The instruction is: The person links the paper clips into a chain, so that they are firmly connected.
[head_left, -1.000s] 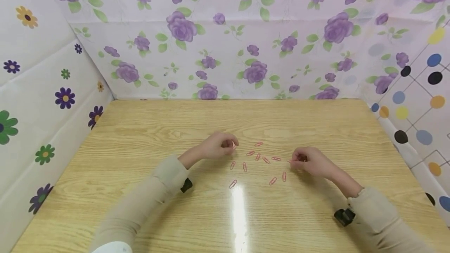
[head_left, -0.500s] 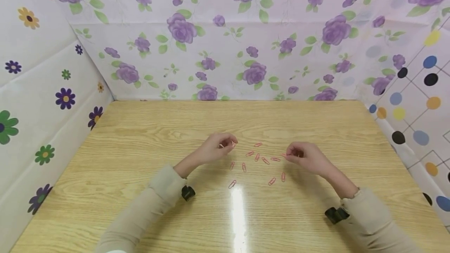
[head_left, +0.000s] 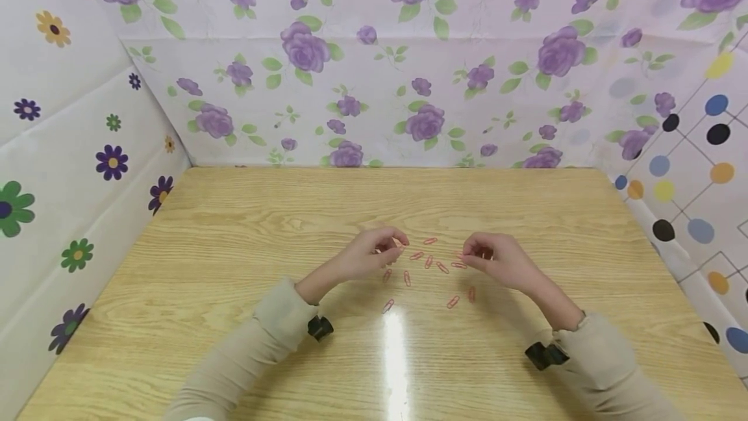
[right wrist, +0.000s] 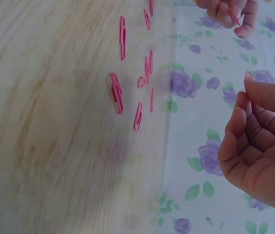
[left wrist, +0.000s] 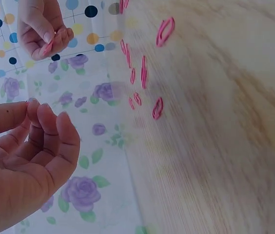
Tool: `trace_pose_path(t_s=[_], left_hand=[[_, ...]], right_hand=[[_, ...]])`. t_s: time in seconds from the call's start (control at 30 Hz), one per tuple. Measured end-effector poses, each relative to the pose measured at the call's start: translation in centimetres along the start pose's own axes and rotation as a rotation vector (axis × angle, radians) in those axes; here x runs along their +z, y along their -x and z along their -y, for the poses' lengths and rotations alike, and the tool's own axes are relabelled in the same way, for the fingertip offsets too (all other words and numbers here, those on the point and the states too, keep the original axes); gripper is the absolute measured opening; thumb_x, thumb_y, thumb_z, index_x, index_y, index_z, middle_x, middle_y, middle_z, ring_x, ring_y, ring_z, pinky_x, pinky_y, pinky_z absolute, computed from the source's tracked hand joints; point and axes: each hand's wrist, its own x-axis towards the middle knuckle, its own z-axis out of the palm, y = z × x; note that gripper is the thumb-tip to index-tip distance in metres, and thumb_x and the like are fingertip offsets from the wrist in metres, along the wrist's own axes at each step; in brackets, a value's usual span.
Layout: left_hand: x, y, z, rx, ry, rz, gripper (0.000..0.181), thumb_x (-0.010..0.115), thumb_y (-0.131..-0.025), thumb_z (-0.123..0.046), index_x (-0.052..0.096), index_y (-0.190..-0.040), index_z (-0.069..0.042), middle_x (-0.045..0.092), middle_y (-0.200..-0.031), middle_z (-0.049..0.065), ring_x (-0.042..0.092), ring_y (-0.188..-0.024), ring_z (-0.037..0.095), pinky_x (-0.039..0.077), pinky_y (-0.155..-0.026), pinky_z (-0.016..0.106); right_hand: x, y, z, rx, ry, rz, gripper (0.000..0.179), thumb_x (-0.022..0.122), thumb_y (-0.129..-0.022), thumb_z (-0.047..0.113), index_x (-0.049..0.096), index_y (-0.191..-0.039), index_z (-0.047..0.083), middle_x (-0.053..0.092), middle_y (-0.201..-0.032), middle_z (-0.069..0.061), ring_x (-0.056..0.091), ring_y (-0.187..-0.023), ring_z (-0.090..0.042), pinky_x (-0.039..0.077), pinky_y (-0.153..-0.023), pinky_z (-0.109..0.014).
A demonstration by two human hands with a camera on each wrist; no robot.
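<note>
Wood counter (head_left: 327, 200), flowery sheet (head_left: 327, 96) behind, loose pink clips (right wrist: 123, 41) kinda scattered about, my left grip (head_left: 369, 255) pinching one clip (right wrist: 235, 16), my right grip (head_left: 507, 262) pinching another clip (right wrist: 248, 74).

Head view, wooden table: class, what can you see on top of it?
Scattered pink paper clips lie on the table; spots behind the hands and sleeves are covered in that view.
</note>
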Motion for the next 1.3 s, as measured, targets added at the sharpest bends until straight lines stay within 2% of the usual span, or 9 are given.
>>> trace_pose_path(t_s=[0.27, 0.37, 0.43, 0.5, 0.6, 0.73, 0.87, 1.07, 1.3], left_hand=[[0.8, -0.2, -0.8, -0.036, 0.034, -0.026, 0.019, 0.052, -0.091, -0.002, 0.057, -0.109, 0.002, 0.059, -0.074, 0.007, 0.055, -0.066, 0.027, 0.043, -0.056, 0.022], [1.0, -0.4, -1.0, -0.065, 0.065, -0.019, 0.021, 0.052, -0.091, -0.001, 0.057, -0.111, 0.004, 0.059, -0.078, 0.015, 0.055, -0.069, 0.03, 0.042, -0.057, 0.021], [1.0, -0.4, -1.9, -0.09, 0.095, -0.009, 0.023, 0.052, -0.091, 0.0, 0.055, -0.112, 0.006, 0.059, -0.082, 0.022, 0.054, -0.071, 0.034, 0.041, -0.057, 0.02], [1.2, -0.5, -2.0, -0.11, 0.136, -0.004, 0.025, 0.051, -0.091, 0.002, 0.054, -0.115, 0.007, 0.058, -0.084, 0.023, 0.053, -0.073, 0.036, 0.04, -0.057, 0.02], [1.4, -0.5, -2.2, -0.124, 0.185, -0.008, 0.028, 0.051, -0.091, 0.001, 0.052, -0.118, 0.006, 0.058, -0.085, 0.024, 0.054, -0.07, 0.03, 0.04, -0.052, 0.019], [1.7, -0.8, -1.6, -0.125, 0.215, -0.026, 0.027, 0.052, -0.091, -0.002, 0.054, -0.118, 0.003, 0.059, -0.086, 0.022, 0.054, -0.067, 0.025, 0.038, -0.048, 0.02], [1.9, -1.0, -1.6, -0.144, 0.261, -0.049, 0.027, 0.053, -0.091, -0.002, 0.054, -0.117, 0.005, 0.059, -0.085, 0.02, 0.053, -0.069, 0.031, 0.041, -0.054, 0.023], [2.2, -1.3, -1.7, -0.184, 0.33, -0.082, 0.03, 0.055, -0.089, -0.001, 0.053, -0.117, 0.009, 0.06, -0.085, 0.019, 0.051, -0.066, 0.013, 0.044, -0.059, 0.026], [2.5, -1.5, -1.9, -0.205, 0.364, -0.09, 0.029, 0.055, -0.089, 0.0, 0.054, -0.117, 0.009, 0.061, -0.081, 0.007, 0.055, -0.069, 0.018, 0.048, -0.066, 0.034]], right_hand=[[0.5, -0.5, 0.9, -0.042, -0.031, -0.001, 0.006, 0.064, -0.085, 0.009, 0.061, -0.081, 0.009, 0.056, -0.071, 0.006, 0.047, -0.062, -0.011, 0.041, -0.056, -0.026], [0.5, -0.8, 1.2, -0.056, -0.024, -0.008, 0.005, 0.064, -0.085, 0.009, 0.062, -0.081, 0.009, 0.057, -0.07, 0.006, 0.049, -0.062, -0.01, 0.042, -0.057, -0.026], [0.7, -1.0, 1.4, -0.065, -0.021, -0.012, 0.006, 0.064, -0.086, 0.01, 0.062, -0.081, 0.008, 0.057, -0.07, 0.006, 0.049, -0.061, -0.01, 0.043, -0.057, -0.025], [0.9, -1.2, 1.6, -0.072, -0.02, -0.014, 0.006, 0.064, -0.086, 0.011, 0.062, -0.081, 0.007, 0.057, -0.07, 0.006, 0.05, -0.061, -0.009, 0.043, -0.056, -0.025], [1.2, -1.4, 1.8, -0.098, -0.022, -0.027, 0.008, 0.064, -0.086, 0.013, 0.062, -0.082, 0.006, 0.056, -0.069, 0.007, 0.049, -0.06, -0.009, 0.042, -0.056, -0.025], [1.5, -1.5, 2.2, -0.128, -0.017, -0.053, 0.005, 0.065, -0.085, 0.01, 0.062, -0.081, 0.008, 0.056, -0.069, 0.007, 0.048, -0.061, -0.009, 0.042, -0.056, -0.025], [1.7, -1.7, 2.6, -0.145, -0.023, -0.07, 0.007, 0.066, -0.083, 0.004, 0.062, -0.081, 0.01, 0.057, -0.07, 0.007, 0.048, -0.062, -0.009, 0.042, -0.057, -0.025], [2.1, -1.8, 2.9, -0.169, -0.043, -0.077, 0.006, 0.067, -0.082, 0.003, 0.063, -0.08, 0.007, 0.057, -0.07, 0.007, 0.049, -0.062, -0.009, 0.042, -0.056, -0.026], [2.5, -2.0, 3.0, -0.172, -0.055, -0.069, 0.007, 0.066, -0.082, 0.004, 0.063, -0.08, 0.009, 0.056, -0.067, 0.008, 0.049, -0.06, -0.008, 0.043, -0.056, -0.025]])
